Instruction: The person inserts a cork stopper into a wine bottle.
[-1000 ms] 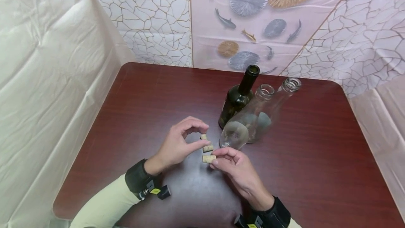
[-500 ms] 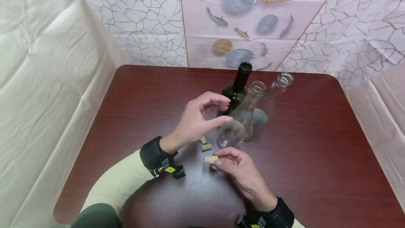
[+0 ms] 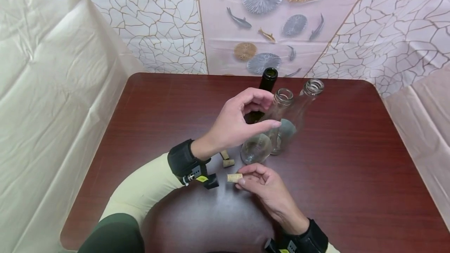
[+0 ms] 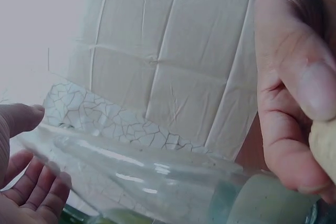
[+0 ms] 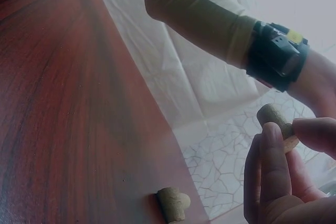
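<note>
My left hand (image 3: 236, 122) is raised with its thumb and fingers spread apart, close to the neck of the nearer clear glass bottle (image 3: 283, 97). In the left wrist view, the fingers and thumb stand around the narrow end of that bottle (image 4: 142, 171). Between thumb and fingertips, my right hand (image 3: 268, 190) pinches a cork (image 3: 233, 177) held sideways over the table. Two more corks lie close together on the table, one cork (image 3: 228, 163) in front of the other cork (image 3: 224, 154). The right wrist view shows the pinched cork (image 5: 275, 118) at the fingertips.
Behind the left hand stands a dark green wine bottle (image 3: 269, 79), partly hidden by it. A second clear bottle (image 3: 312, 89) is at the right of the group. All stand on a reddish-brown table (image 3: 351, 159) with curtains (image 3: 49, 100) around it.
My left hand has moved from beside the corks up and to the right, to the nearer clear bottle's neck. The right hand keeps its cork, almost still. The head view has shifted slightly.
</note>
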`<action>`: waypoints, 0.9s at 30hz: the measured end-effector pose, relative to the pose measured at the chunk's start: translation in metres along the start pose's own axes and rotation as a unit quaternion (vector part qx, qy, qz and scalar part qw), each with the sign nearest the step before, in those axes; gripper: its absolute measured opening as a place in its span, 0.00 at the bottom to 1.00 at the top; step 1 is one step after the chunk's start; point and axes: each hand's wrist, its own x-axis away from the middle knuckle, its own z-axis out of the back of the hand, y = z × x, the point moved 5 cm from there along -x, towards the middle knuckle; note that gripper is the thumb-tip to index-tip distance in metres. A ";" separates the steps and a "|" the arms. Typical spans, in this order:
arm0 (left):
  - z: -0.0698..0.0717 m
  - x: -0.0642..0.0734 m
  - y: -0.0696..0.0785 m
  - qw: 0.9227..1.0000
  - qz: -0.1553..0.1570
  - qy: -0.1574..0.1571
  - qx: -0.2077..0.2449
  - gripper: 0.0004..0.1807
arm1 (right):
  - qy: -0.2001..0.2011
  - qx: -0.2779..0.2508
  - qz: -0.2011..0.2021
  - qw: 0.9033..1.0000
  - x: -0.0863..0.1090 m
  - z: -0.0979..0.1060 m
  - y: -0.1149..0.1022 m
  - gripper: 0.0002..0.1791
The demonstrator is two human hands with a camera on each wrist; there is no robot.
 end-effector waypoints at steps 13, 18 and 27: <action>-0.010 -0.003 -0.003 1.000 -0.004 -0.001 -0.012 0.21 | -0.002 0.036 0.036 0.999 0.003 0.004 -0.003 0.15; -0.011 -0.004 -0.003 1.000 -0.009 0.001 -0.013 0.21 | 0.013 0.095 0.084 0.992 0.013 0.006 -0.024 0.20; -0.009 0.000 -0.005 1.000 -0.016 0.013 -0.023 0.22 | 0.021 0.199 0.240 0.950 0.038 0.017 -0.081 0.14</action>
